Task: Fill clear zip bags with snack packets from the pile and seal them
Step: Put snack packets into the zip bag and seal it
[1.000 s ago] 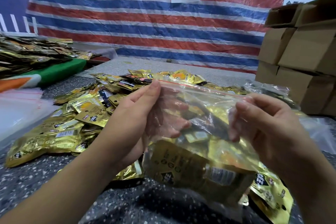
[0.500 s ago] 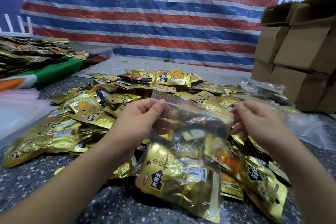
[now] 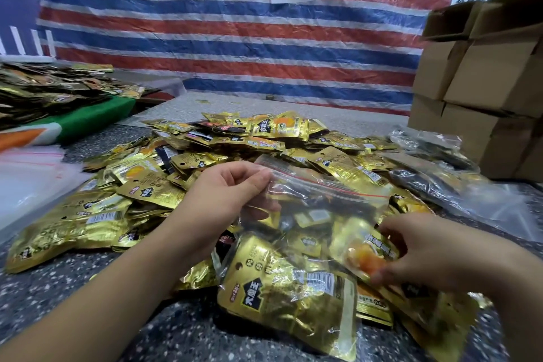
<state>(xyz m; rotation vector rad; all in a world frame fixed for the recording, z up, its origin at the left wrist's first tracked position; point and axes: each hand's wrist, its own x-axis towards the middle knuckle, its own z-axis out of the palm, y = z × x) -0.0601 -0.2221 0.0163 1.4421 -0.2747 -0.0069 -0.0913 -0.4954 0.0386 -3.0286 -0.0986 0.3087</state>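
Note:
A clear zip bag [image 3: 311,214] with a red seal line lies on the speckled table [image 3: 182,329], holding several gold snack packets. My left hand [image 3: 226,200] pinches the bag's top left corner at the zip strip. My right hand [image 3: 426,253] is lower at the bag's right side, fingers curled around a gold packet with an orange picture [image 3: 367,256]; whether that packet is inside the bag I cannot tell. A wide pile of gold snack packets [image 3: 223,153] spreads behind and to the left of the bag.
Stacked cardboard boxes [image 3: 484,91] stand at the right. Filled clear bags [image 3: 435,161] lie in front of them. Empty zip bags [image 3: 26,179] sit at the left edge. Another packet heap [image 3: 50,88] rests on a green cloth at far left. A striped tarp [image 3: 235,47] hangs behind.
The bag came down from mid-air onto the table. My right hand left the bag's top right corner and dropped to its lower right side, onto a packet. My left hand stayed at the zip.

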